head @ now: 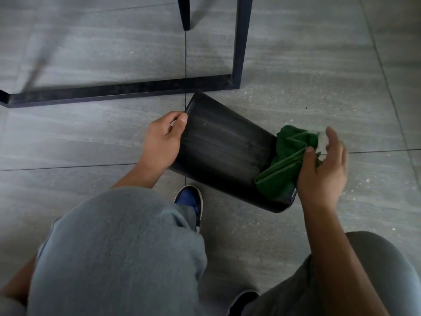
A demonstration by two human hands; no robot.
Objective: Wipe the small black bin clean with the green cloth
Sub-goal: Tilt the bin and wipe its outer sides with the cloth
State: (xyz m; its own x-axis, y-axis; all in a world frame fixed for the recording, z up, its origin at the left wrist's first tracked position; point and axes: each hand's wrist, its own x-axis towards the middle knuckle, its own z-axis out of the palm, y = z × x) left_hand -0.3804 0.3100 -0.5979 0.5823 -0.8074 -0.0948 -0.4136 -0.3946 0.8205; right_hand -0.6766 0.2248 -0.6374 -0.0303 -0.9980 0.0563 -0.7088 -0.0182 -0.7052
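While steadying the tipped small black bin [223,147] with left hand [163,139] gripping its base edge, bunching green cloth [287,160] in right hand [323,169] at the mouth; probably needing a push inside next.

The floor [296,65] is grey tile with thin dark joints. The black bin [223,151] lies tilted on its side on it, between the two hands, its far corner close to a black metal frame [123,92] that rests on the tiles beyond the left hand [163,140]. A dark chair leg [185,14] stands farther off. A blue shoe [190,201] is planted just below the bin.
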